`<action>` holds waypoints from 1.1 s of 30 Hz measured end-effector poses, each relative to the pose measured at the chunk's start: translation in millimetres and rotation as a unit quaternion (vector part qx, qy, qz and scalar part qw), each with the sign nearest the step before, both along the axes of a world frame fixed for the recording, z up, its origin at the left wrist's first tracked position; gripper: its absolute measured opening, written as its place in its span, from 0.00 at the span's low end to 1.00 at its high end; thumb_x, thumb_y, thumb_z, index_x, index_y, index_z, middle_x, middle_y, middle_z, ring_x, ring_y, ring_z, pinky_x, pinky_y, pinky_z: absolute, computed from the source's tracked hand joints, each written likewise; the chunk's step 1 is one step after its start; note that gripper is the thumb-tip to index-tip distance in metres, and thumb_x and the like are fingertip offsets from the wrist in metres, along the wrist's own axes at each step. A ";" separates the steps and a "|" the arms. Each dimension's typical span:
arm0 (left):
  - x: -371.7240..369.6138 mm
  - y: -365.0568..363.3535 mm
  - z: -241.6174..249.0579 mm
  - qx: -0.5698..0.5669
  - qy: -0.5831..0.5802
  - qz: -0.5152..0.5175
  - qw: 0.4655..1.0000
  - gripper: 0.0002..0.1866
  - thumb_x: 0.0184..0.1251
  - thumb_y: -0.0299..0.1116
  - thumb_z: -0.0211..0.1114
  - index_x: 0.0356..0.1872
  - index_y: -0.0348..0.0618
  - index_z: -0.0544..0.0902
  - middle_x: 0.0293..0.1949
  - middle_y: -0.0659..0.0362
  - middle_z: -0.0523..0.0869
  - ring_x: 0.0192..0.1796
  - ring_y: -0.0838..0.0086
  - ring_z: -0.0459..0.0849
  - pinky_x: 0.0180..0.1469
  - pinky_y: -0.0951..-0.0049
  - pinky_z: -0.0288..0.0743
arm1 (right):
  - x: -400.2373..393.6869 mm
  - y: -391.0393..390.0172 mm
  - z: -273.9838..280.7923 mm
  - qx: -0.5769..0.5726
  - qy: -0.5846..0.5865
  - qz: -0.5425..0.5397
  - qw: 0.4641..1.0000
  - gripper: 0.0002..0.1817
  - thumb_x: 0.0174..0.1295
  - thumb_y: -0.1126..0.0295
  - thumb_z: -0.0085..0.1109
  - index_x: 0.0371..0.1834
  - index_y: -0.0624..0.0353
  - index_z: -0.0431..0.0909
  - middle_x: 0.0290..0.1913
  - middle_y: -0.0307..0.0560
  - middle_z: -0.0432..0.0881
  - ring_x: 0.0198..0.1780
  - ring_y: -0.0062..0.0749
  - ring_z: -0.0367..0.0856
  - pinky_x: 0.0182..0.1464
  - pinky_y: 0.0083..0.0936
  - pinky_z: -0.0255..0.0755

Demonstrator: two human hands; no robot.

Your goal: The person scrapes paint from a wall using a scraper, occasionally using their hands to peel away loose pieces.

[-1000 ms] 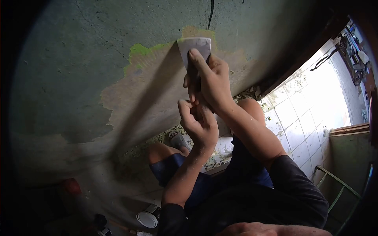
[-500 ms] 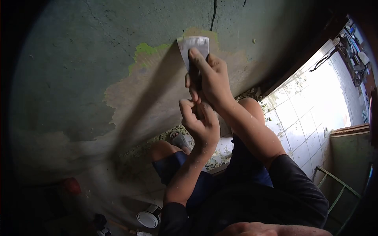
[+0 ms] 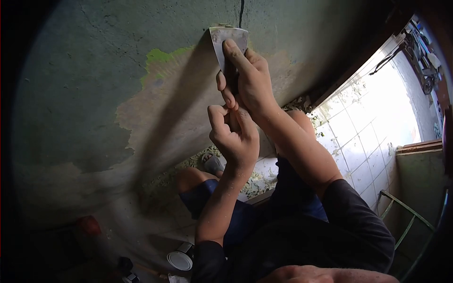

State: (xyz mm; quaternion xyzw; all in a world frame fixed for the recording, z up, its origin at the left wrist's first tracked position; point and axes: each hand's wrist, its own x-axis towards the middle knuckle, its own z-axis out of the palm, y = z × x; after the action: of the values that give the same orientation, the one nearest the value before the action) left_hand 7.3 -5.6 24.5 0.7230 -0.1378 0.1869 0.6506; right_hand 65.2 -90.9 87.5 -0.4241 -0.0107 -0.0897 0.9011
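My right hand [image 3: 255, 85] is wrapped around a paint scraper [image 3: 229, 35], its thumb pressed flat on the wide metal blade. The blade's front edge meets the green painted wall [image 3: 108, 70], just above a bare, scraped patch [image 3: 160, 101] with a bright green rim. Most of the scraper's handle is hidden by the fingers. Directly below, my left hand [image 3: 236, 137] is closed, with its curled fingers and thumb at the lower end of the handle, touching the right hand's lower fingers.
Paint flakes [image 3: 257, 184] litter the white tiled floor [image 3: 351, 137] along the wall. A white-lidded can [image 3: 179, 259] stands at the lower left, and a red object [image 3: 89, 225] lies farther left. On the right are a green metal frame [image 3: 401, 221] and a bright doorway. A dark crack [image 3: 242, 14] runs down the wall.
Both hands and the scraper have moved up the wall and slightly left. The blade edge has passed from the bare patch onto green paint, where a little loosened material shows at the edge.
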 end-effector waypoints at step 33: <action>-6.0 9.0 -33.8 0.186 -0.062 0.033 0.980 0.11 0.80 0.27 0.64 0.37 0.35 0.72 0.25 0.52 0.81 0.26 0.71 0.83 0.28 0.68 0.72 | -14.2 -30.7 -101.9 -0.262 0.184 -0.084 0.944 0.37 0.84 0.41 0.34 0.44 0.67 0.81 0.31 0.53 0.87 0.31 0.32 0.84 0.35 0.29 0.77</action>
State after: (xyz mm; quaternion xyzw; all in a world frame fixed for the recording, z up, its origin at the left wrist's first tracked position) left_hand 1.3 3.4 -9.3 0.8225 -0.1861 0.2238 0.4887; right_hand 51.0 -121.6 -14.5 -0.6534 0.1677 -0.0799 0.7338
